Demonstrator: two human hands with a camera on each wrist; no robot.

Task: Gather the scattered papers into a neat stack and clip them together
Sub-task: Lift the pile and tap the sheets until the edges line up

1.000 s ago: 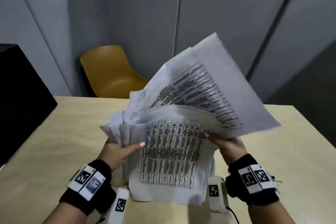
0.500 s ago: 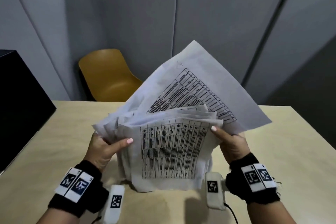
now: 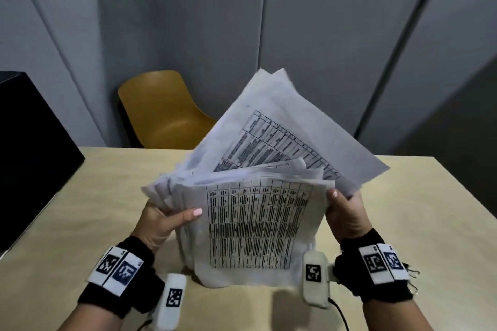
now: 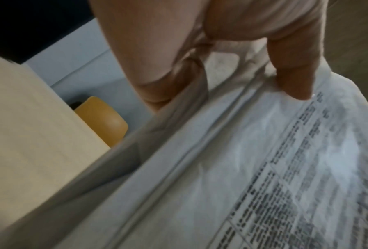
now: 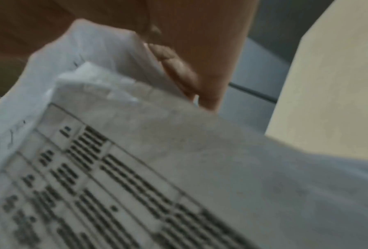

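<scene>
I hold a loose bundle of white printed papers upright on its lower edge over the light wooden table. The sheets carry black tables of text and fan apart unevenly at the top, the rear sheets leaning right. My left hand grips the bundle's left side, thumb on the front sheet, fingers behind. In the left wrist view the papers run under my thumb. My right hand grips the right side near the top corner. The right wrist view shows the papers, blurred. No clip is in view.
A mustard-yellow chair stands behind the table's far edge. A black box-like object sits at the table's left. Grey wall panels rise behind. Bare tabletop lies to both sides of the bundle.
The bundle has been lowered and stood more upright, its sheets drawing closer together. Both hands have shifted with it and kept hold of its sides.
</scene>
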